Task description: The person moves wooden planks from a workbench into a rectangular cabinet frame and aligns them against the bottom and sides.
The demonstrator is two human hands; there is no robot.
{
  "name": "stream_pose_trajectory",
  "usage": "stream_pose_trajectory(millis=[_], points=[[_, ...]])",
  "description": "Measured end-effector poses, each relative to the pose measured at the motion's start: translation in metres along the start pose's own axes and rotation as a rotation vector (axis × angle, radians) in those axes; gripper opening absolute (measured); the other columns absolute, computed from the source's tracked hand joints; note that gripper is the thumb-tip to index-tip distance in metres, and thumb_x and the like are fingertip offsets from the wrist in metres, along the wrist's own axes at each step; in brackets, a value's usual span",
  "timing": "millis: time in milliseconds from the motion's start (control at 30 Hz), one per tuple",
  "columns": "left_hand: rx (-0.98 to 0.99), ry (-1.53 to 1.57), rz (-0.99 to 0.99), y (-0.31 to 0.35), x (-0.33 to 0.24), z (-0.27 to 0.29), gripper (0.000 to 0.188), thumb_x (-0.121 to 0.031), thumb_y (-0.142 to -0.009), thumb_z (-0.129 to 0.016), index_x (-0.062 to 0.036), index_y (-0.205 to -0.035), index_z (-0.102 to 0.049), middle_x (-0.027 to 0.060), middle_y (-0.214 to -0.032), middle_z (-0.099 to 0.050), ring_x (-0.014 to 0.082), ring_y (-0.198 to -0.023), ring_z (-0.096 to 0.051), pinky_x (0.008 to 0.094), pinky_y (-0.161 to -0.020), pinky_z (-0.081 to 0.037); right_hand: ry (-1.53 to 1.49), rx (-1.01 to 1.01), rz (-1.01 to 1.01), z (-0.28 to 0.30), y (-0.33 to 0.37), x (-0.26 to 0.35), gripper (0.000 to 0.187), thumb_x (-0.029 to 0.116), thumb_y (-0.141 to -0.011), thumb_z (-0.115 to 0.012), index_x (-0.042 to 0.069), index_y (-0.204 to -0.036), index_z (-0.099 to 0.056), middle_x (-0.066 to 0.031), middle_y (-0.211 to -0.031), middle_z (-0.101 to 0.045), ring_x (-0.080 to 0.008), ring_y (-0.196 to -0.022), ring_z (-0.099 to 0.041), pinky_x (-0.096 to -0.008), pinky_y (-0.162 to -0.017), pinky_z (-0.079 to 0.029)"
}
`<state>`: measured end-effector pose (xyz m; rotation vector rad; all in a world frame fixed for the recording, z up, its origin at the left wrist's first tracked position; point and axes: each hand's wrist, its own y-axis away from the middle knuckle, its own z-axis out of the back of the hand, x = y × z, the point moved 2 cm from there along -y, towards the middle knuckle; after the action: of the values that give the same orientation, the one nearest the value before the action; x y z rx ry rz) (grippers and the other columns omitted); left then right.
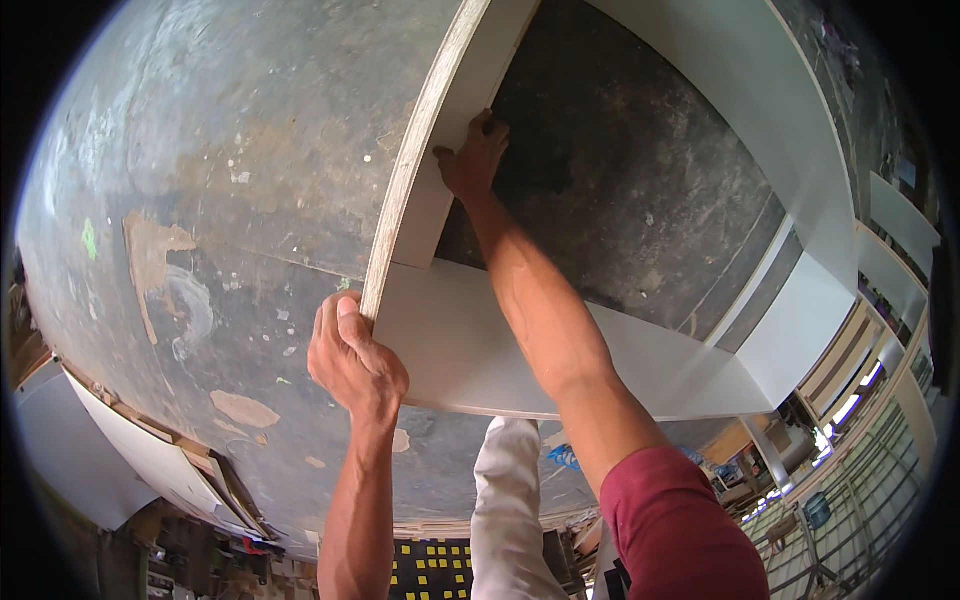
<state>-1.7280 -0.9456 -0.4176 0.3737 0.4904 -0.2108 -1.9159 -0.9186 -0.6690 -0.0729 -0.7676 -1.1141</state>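
With the left hand [352, 362] clamped on the white cabinet's [560, 350] corner at 7 o'clock and the right hand [473, 160] pressed flat inside its side panel [435, 170] at 12, steady, even pressure should keep it square on the floor [230, 180].

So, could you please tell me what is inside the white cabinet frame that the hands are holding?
Inside the white cabinet frame only the dark stained floor shows, with the right hand pressed on the inner side panel. The floor beneath the panels themselves is covered. The left hand grips the corner.

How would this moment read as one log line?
left hand: grips corner of white cabinet frame | right hand: presses inner side panel | floor: stained concrete
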Motion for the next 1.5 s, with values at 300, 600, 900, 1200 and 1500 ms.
stream_pose_trajectory(millis=[300,600,900,1200,1500], points=[[0.017,-0.037,-0.053,-0.001,0.002,0.003,0.057,-0.033,-0.104,-0.024,0.0006,-0.083,-0.065,0.0155,-0.076,-0.063,0.0313,-0.067,-0.058,0.0407,-0.063,-0.044,0.139,0.102,0.022,0.004,0.004,0.001,0.099,0.025,-0.072,-0.086,-0.006,-0.149,-0.030,-0.0235,-0.139,-0.032,-0.0423,-0.124,-0.036,-0.0514,-0.107,-0.032],[-0.037,0.000,-0.144,-0.002,0.010,-0.003,0.061,-0.042,-0.107,-0.020,-0.0001,-0.079,-0.055,0.0120,-0.067,-0.047,0.0263,-0.057,-0.041,0.0387,-0.056,-0.037,0.093,0.048,0.237,0.005,-0.009,-0.026,0.069,0.023,-0.081,-0.079,-0.002,-0.139,-0.050,-0.0213,-0.125,-0.050,-0.0368,-0.121,-0.048,-0.0461,-0.100,-0.043],[0.098,0.024,-0.118,-0.003,0.004,0.003,0.051,-0.027,-0.105,-0.024,0.0028,-0.084,-0.060,0.0175,-0.077,-0.060,0.0345,-0.067,-0.055,0.0429,-0.064,-0.044,-0.178,-0.255,-0.127,0.048,-0.156,-0.069,0.038,0.007,-0.079,-0.063,-0.008,-0.113,-0.066,-0.0242,-0.111,-0.066,-0.0347,-0.112,-0.062,-0.0518,-0.090,-0.051],[0.077,0.082,-0.140,-0.003,0.000,0.003,0.061,-0.038,-0.107,-0.019,0.0015,-0.079,-0.057,0.0178,-0.071,-0.055,0.0343,-0.061,-0.052,0.0428,-0.059,-0.041,0.190,0.152,0.321,0.035,-0.174,-0.025,0.030,0.013,-0.070,-0.067,-0.004,-0.094,-0.066,-0.0336,-0.111,-0.058,-0.0463,-0.101,-0.059,-0.0496,-0.082,-0.053],[0.063,0.040,-0.176,-0.004,0.004,0.003,0.050,-0.024,-0.105,-0.024,0.0029,-0.079,-0.058,0.0178,-0.071,-0.055,0.0361,-0.065,-0.052,0.0445,-0.063,-0.042,0.052,0.085,-0.052,-0.020,0.004,-0.015,0.058,0.014,-0.077,-0.067,-0.003,-0.131,-0.055,-0.0273,-0.117,-0.056,-0.0407,-0.104,-0.061,-0.0460,-0.088,-0.052]])
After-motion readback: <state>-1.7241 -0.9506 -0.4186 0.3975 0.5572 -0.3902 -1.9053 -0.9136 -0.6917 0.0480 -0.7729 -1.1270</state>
